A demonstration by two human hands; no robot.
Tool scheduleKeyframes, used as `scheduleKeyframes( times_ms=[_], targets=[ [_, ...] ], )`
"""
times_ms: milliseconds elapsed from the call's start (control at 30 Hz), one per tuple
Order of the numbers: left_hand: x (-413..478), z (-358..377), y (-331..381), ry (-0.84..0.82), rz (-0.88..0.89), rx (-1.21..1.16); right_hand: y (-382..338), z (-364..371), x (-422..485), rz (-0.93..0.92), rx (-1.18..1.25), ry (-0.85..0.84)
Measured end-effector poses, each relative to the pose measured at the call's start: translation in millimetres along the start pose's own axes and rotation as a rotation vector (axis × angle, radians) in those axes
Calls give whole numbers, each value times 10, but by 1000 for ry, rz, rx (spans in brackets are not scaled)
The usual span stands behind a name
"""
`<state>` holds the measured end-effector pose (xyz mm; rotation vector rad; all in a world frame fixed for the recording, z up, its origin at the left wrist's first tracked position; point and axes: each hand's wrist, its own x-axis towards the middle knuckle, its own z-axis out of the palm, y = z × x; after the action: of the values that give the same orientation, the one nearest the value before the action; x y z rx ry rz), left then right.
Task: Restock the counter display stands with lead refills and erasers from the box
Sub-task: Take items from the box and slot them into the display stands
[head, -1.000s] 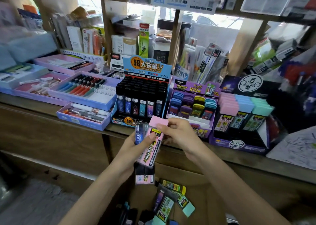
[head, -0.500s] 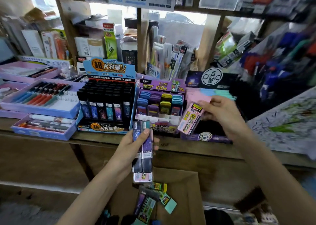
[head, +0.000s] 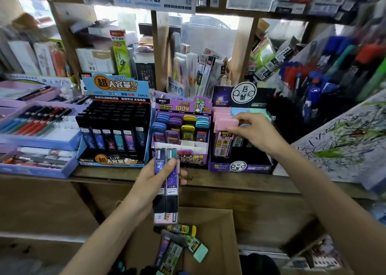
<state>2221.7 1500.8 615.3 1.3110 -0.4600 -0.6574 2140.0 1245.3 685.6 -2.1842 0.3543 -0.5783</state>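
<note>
right hand [head: 257, 132] is up at the purple display stand [head: 240, 167] on the right of the counter [head: 229, 180]. thumb and fingertips are pinched on the pink top of an eraser-capped refill case [head: 226, 122]. that case stands upright at the front of the stand's left column, its lower end down inside the stand, just in front of the other pink tops. i can see blue and mint tops in the columns beside it, partly hidden by the hand.

left hand [head: 152, 182] sits lower, in front of the counter edge, wrapped round a bundle of lead refill cases [head: 172, 201] with the thumb across the front. two dark cases face me side by side and a pink one shows behind them at the bottom. i can't tell how many are in the bundle. it's upright, right above the open cardboard box [head: 219, 233].

down in the box i've got more loose cases, one of them a mint-capped case [head: 198, 249].

left of the purple stand is the ultraman lead stand [head: 183, 105] with coloured cases. further left is the blue stand [head: 117, 86], packed with black refill tubes.
</note>
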Motion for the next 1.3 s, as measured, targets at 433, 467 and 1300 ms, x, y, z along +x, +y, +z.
scheduleKeyframes(
  times_ms=[433,467,1300],
  targets=[
    [50,-28,-28,-21,0,-10,-41,9,43,-35,-115,-37],
    [51,-32,-27,-25,0,-11,-45,1,51,-40,-158,-49],
    [7,94,33,-44,39,9,80,295,-178,82,-640,50]
  ],
)
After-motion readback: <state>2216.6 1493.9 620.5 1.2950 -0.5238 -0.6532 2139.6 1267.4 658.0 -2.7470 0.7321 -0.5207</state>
